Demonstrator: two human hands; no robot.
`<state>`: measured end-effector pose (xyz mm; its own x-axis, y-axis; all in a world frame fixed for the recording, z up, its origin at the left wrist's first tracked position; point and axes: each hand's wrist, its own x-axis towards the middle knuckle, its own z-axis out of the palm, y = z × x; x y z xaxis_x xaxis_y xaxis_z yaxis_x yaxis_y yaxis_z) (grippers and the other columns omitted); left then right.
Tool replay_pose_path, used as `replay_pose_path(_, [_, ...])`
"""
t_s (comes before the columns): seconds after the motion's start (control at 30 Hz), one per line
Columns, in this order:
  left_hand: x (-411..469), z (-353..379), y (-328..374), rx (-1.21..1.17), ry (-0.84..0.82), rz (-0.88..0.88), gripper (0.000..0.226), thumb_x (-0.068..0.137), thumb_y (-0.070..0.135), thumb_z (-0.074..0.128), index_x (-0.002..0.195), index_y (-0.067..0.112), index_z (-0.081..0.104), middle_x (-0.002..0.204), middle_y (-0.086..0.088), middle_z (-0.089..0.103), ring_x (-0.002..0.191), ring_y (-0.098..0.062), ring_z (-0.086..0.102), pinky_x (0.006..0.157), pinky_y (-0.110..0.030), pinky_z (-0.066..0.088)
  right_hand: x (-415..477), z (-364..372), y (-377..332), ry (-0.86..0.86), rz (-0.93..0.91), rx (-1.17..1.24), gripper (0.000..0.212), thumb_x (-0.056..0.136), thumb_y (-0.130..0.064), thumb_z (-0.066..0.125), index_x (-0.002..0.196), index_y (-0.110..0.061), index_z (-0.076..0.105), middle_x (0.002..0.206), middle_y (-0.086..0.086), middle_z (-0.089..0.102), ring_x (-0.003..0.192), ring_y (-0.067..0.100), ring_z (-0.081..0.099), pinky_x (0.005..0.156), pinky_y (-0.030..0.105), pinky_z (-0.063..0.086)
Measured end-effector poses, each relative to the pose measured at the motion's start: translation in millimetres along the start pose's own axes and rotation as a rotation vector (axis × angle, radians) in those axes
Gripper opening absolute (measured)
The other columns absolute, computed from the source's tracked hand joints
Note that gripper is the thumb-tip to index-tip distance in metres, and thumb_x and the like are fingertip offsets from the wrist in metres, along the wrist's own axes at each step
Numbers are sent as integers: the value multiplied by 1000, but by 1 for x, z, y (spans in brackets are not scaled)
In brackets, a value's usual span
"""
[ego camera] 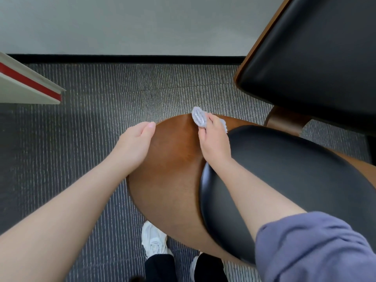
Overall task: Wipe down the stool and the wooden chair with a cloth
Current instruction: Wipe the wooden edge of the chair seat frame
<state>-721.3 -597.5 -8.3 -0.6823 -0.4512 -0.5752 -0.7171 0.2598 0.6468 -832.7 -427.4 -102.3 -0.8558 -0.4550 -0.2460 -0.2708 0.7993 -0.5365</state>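
The right hand [213,143] has its fingers clamped on a small white cloth [200,118], pressed on the wooden chair [173,159] back near its top edge. Left hand [136,143] rests w/ fingers together on the chair's left rim.

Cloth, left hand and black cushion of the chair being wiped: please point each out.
cloth [198,117], head view, bunched end past the fingers.
left hand [136,141], head view, back of hand.
black cushion [289,180], head view, middle of pad.
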Motion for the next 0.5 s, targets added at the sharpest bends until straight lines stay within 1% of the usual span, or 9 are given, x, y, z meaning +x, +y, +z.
replay_pose_path(0.1, [-8, 2, -4, -85, 16, -28, 45, 101, 39, 32, 97, 1, 56, 101, -15, 65, 96, -30, 60, 90, -43, 45, 5, -7, 4, 125, 56, 66, 38, 98, -29, 47, 134, -26, 53, 117, -5, 48, 102, 17, 52, 78, 39, 53])
replay_pose_path(0.2, [-9, 3, -4, -127, 39, -37, 43, 100, 38, 33, 97, 3, 58, 98, -11, 66, 95, -28, 61, 90, -42, 46, -5, -2, -7, 143, 11, 120, 32, 94, -30, 53, 125, -33, 60, 106, -10, 45, 90, 12, 53, 69, 37, 54])
replay_pose_path(0.23, [-10, 3, -4, -133, 48, -42, 43, 100, 38, 33, 99, 4, 59, 100, -11, 66, 97, -27, 61, 92, -43, 45, -9, 0, -12, 138, -4, 188, 29, 95, -28, 56, 123, -33, 62, 103, -10, 44, 86, 11, 54, 68, 35, 54])
replay_pose_path(0.27, [-10, 3, -4, -140, 56, -44, 43, 100, 38, 33, 100, 4, 60, 101, -11, 66, 98, -27, 61, 94, -44, 45, -9, 3, -17, 148, 27, 293, 26, 95, -27, 57, 119, -34, 64, 101, -9, 44, 81, 13, 56, 65, 35, 55])
replay_pose_path(0.33, [-10, 3, -4, -153, 67, -44, 45, 99, 40, 33, 100, 4, 60, 101, -14, 66, 96, -29, 62, 93, -47, 47, -9, 4, -33, 177, 136, 558, 23, 96, -25, 59, 99, -46, 67, 101, -2, 46, 70, 20, 60, 50, 35, 51])
replay_pose_path(0.37, [-10, 3, -3, -153, 72, -41, 47, 99, 41, 33, 99, 3, 60, 100, -15, 66, 92, -29, 63, 91, -48, 47, -9, 5, -42, 184, 146, 631, 29, 96, -23, 59, 88, -50, 65, 101, 2, 46, 64, 23, 59, 44, 31, 46])
replay_pose_path(0.4, [-9, 3, -3, -149, 80, -33, 48, 98, 42, 33, 99, 2, 60, 99, -18, 65, 87, -28, 63, 88, -49, 48, -13, 9, -49, 167, 108, 678, 33, 96, -19, 58, 84, -49, 64, 101, 4, 45, 60, 24, 58, 42, 27, 43])
replay_pose_path(0.47, [-10, 2, -3, -144, 94, -11, 49, 99, 41, 34, 99, -1, 59, 98, -22, 64, 82, -31, 61, 85, -51, 48, -28, 16, -58, 77, -45, 667, 30, 95, -11, 56, 96, -39, 68, 101, 2, 43, 62, 27, 60, 44, 23, 42])
replay_pose_path(0.5, [-10, 2, -3, -144, 95, -7, 49, 99, 41, 34, 99, -1, 59, 98, -22, 64, 85, -34, 61, 85, -51, 48, -33, 17, -55, 52, -91, 645, 27, 94, -9, 55, 100, -33, 67, 101, 1, 43, 64, 27, 60, 45, 22, 41])
